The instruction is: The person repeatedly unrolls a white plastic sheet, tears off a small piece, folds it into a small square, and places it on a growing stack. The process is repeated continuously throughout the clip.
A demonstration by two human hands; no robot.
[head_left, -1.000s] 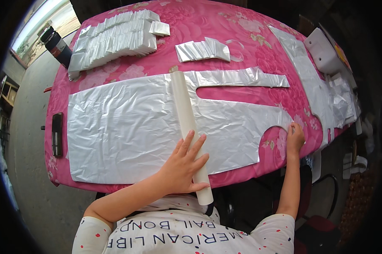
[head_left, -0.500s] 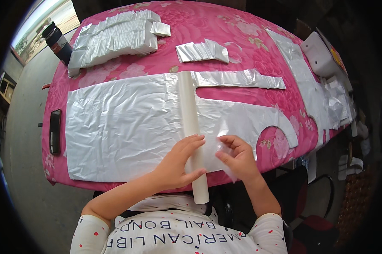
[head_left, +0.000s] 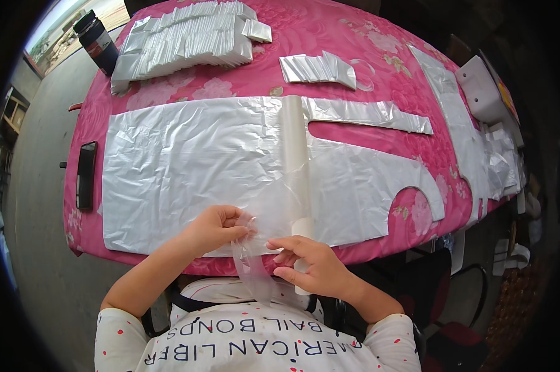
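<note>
A stack of thin, silvery-white plastic sheets (head_left: 180,167), cut like aprons with strap-like ends at the right, lies flat on the table. Across it rests a long cream tube (head_left: 294,149), its near end reaching past the table edge. My left hand (head_left: 213,230) is closed, pinching a piece of clear plastic film (head_left: 249,257) that hangs toward my lap and also spreads thinly over the sheets. My right hand (head_left: 314,263), fingers apart, is over the near end of the tube, beside the film; nothing shows in its grasp.
Folded plastic packets (head_left: 193,40) stand in rows at the far left, with a smaller group (head_left: 320,69) to their right. A phone (head_left: 86,175) and a dark jar (head_left: 97,43) are at the left. More cut sheets (head_left: 456,118) and a white container (head_left: 481,90) occupy the right side.
My left hand has left the tube, moved left and taken hold of the clear film. My right hand has moved left over the tube, its fingers now apart. The film has shifted left.
</note>
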